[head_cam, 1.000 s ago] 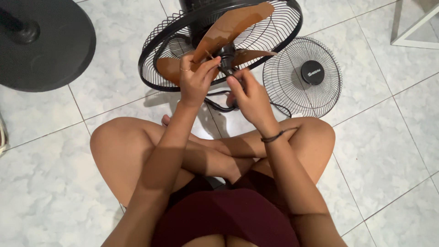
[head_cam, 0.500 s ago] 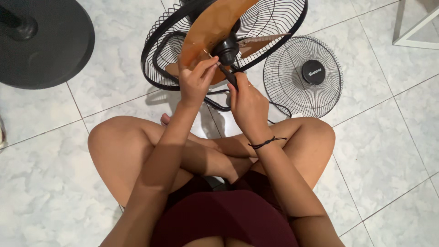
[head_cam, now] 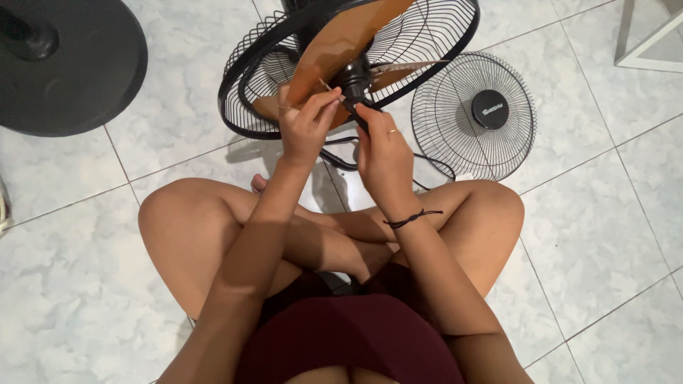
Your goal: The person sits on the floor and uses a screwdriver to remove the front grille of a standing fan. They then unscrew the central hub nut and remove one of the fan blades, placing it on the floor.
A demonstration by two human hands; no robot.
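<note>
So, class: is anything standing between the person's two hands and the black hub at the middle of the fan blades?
Nothing visible. The left hand and right hand both reach the black hub directly; the front grille lies off on the floor, and the rear guard sits behind the blades.

One view only, worn on my head. It looks steeply down over my crossed legs (head_cam: 213, 235) to the tiled floor (head_cam: 605, 235). Close range: my forearms fill the centre, my left hand (head_cam: 304, 128) and right hand (head_cam: 384, 153) sit in the upper middle.
</note>
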